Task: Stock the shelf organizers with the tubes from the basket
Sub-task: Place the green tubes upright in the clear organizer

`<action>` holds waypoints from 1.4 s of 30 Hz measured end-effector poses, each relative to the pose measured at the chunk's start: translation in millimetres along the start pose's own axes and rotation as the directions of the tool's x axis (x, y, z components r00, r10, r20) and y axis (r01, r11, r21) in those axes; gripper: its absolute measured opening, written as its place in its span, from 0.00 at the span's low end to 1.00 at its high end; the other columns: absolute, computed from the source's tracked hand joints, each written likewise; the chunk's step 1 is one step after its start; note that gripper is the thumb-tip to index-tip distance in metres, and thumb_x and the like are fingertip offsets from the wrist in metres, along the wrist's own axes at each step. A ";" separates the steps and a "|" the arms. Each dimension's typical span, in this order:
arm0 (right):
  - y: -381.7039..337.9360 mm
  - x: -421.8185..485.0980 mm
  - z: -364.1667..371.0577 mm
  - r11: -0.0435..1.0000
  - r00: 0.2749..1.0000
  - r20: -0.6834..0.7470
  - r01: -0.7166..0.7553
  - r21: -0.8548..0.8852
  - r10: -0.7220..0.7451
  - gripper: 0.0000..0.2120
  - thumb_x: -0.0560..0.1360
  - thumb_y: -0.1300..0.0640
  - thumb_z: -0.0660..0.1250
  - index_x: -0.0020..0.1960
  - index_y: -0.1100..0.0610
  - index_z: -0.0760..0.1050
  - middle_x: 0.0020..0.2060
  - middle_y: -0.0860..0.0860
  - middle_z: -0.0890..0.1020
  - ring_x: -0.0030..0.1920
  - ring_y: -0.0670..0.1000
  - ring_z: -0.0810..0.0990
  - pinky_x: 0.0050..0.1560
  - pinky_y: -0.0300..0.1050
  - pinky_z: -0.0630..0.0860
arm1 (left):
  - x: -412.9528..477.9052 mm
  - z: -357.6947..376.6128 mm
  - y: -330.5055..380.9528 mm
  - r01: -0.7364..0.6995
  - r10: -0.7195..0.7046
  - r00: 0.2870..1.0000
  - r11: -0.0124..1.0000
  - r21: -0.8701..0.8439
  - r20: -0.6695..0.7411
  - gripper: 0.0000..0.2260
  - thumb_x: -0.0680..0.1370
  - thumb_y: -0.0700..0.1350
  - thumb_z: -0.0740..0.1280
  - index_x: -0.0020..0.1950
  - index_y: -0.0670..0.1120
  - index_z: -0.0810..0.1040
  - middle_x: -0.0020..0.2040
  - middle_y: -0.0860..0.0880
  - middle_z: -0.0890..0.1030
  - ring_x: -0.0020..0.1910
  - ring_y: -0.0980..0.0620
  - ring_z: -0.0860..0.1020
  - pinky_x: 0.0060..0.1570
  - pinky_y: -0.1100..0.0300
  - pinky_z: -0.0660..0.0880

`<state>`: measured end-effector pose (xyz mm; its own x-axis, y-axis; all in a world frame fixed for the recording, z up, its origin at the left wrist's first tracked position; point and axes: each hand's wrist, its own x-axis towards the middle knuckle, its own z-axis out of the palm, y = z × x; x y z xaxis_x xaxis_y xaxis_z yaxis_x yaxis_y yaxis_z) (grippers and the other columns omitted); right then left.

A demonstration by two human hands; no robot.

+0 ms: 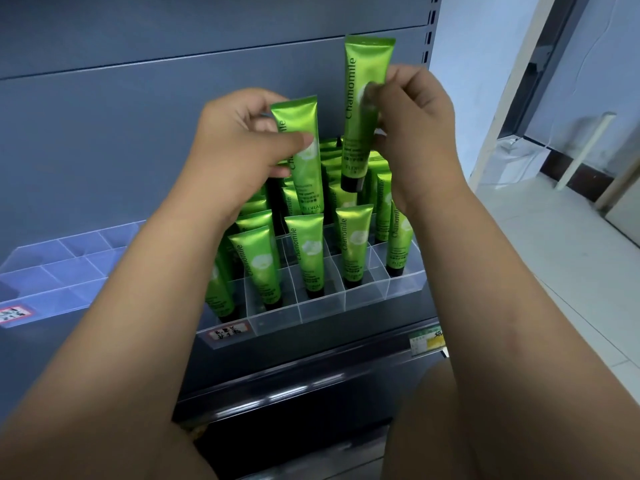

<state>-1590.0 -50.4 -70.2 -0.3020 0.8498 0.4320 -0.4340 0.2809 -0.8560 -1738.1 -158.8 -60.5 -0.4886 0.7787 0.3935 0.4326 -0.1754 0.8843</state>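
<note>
Most near organizer [363,306] cells are full; the nine-o'clock organizer [52,278] waits. Left hand [242,143] fingers clamp one tube [306,174], right hand [420,133] fingers another tube [362,98].

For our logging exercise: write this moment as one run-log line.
left hand: grips green tube | right hand: pinches higher tube | clear organizer: some front cells empty

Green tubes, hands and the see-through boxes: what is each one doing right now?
left hand: grips one tube.
right hand: pinches another tube.
left-hand tube: upright, cap down, over the full rows.
right-hand tube: upright, cap down, raised higher.
stocked tubes: standing cap down in cells.
right organizer: partly filled, some front cells empty.
left organizer: no tubes in the cells seen.
</note>
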 end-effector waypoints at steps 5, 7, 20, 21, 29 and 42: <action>1.6 -2.9 -1.8 0.998 1.000 0.008 0.029 -0.060 -0.028 0.05 0.77 0.67 0.65 0.51 0.61 0.77 0.39 0.51 0.84 0.39 0.49 0.81 0.40 0.44 0.78 | -4.6 0.7 -1.9 0.038 -0.038 0.999 0.999 0.027 -0.019 0.06 0.74 0.40 0.77 0.46 0.49 0.84 0.42 0.41 0.80 0.42 0.50 0.81 0.46 0.49 0.84; 1.8 -3.8 -2.0 0.997 1.000 0.018 0.026 -0.069 -0.025 0.06 0.76 0.68 0.65 0.51 0.63 0.78 0.38 0.51 0.84 0.39 0.49 0.81 0.39 0.43 0.79 | -4.0 1.0 -2.9 0.068 -0.067 0.997 0.997 0.036 -0.025 0.06 0.74 0.40 0.78 0.46 0.49 0.84 0.38 0.48 0.77 0.40 0.52 0.79 0.45 0.51 0.84; 7.8 -4.6 -4.1 0.964 0.991 0.132 0.030 -0.264 0.005 0.13 0.71 0.71 0.70 0.51 0.57 0.81 0.37 0.57 0.84 0.36 0.50 0.82 0.36 0.39 0.76 | -1.1 0.8 -11.9 0.163 -0.162 0.987 0.985 0.062 -0.023 0.02 0.74 0.40 0.76 0.43 0.46 0.87 0.46 0.38 0.85 0.42 0.54 0.81 0.44 0.52 0.85; 8.9 -4.1 -4.6 0.961 0.990 0.140 0.035 -0.275 0.004 0.15 0.71 0.72 0.70 0.53 0.57 0.81 0.38 0.57 0.84 0.36 0.50 0.83 0.36 0.39 0.77 | -0.7 0.9 -13.2 0.170 -0.168 0.985 0.983 0.068 -0.029 0.02 0.74 0.40 0.75 0.43 0.46 0.87 0.44 0.39 0.84 0.41 0.54 0.81 0.44 0.52 0.85; 17.8 -3.6 -7.7 0.918 0.985 0.173 0.059 -0.391 0.010 0.03 0.76 0.62 0.70 0.46 0.56 0.81 0.36 0.53 0.85 0.37 0.50 0.82 0.38 0.45 0.77 | -1.4 -0.5 -18.3 0.191 -0.190 0.981 0.961 0.199 -0.022 0.05 0.73 0.42 0.76 0.38 0.52 0.87 0.41 0.42 0.86 0.38 0.51 0.83 0.51 0.44 0.83; 23.9 -2.7 -17.8 0.818 0.974 0.225 0.105 -0.566 0.030 0.04 0.75 0.60 0.73 0.46 0.54 0.86 0.33 0.45 0.84 0.33 0.47 0.82 0.46 0.54 0.84 | -5.1 1.9 -19.8 0.172 -0.196 0.980 0.921 0.350 0.035 0.04 0.71 0.41 0.79 0.38 0.48 0.86 0.37 0.41 0.85 0.43 0.37 0.85 0.49 0.40 0.83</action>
<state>-1584.4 -38.0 -96.9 -0.4979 0.7359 0.4589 0.0934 0.5716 -0.8152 -1742.6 -158.2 -80.5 -0.5376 0.8183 0.2034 0.5792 0.1831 0.7943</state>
